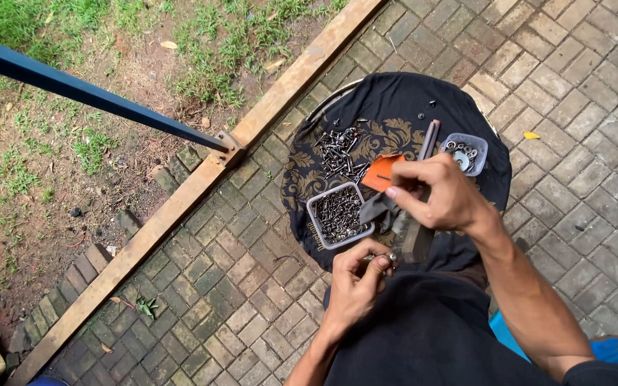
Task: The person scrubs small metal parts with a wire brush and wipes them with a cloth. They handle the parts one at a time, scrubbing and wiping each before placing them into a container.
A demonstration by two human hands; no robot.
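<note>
Small metal bolt (392, 256) sits pinched in left hand (357, 280) grip; right hand (441, 193) grasps a thin tool (383, 177).

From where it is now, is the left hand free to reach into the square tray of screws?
Probably not at once: the left hand is pinching a small metal part. The path itself looks open; the tray of screws sits just above it on the dark cloth, uncovered, with the right hand off to the side.

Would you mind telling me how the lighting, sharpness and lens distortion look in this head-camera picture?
Head view: soft, even daylight with only faint shadows; no glare on the square tray of dark screws; the right hand and left hand are sharp, hardly blurred; the dark blue metal bar and brick paving stay straight, showing little distortion.
</note>
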